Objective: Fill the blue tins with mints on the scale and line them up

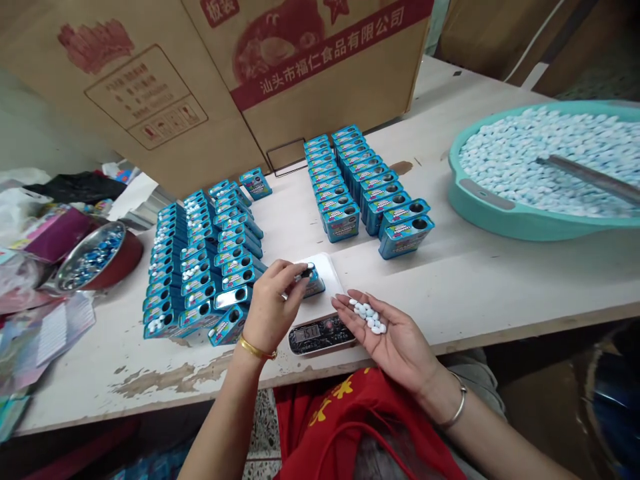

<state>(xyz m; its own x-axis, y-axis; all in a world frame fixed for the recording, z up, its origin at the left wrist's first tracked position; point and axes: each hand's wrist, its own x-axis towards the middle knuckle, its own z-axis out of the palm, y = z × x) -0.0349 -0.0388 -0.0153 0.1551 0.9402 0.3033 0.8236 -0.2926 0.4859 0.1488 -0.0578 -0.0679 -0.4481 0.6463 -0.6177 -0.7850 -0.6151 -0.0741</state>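
Note:
On the small white scale (pixel 327 273) stands a blue tin (pixel 314 288) with a hole in its top. My left hand (pixel 280 293) is over that tin, thumb and fingertips pinched together at the hole, with white showing between them that looks like a candy. Another white piece shows at the tin's top. My right hand (pixel 390 340) lies palm up just right of the scale, slightly cupped, holding several white oval candies (pixel 369 316). The scale's dark display (pixel 307 335) is lit with digits. Left of my left hand, rows of blue tins (pixel 197 267) stand close together, some with white candies on top.
Two more rows of blue tins (pixel 373 180) stand at the back middle. At the right is a turquoise basin (pixel 480 207) full of candies, with a metal strip (pixel 595 177) lying in it. A metal bowl (pixel 127 263) of blue wrapped pieces stands left. A large carton (pixel 220 73) closes the back.

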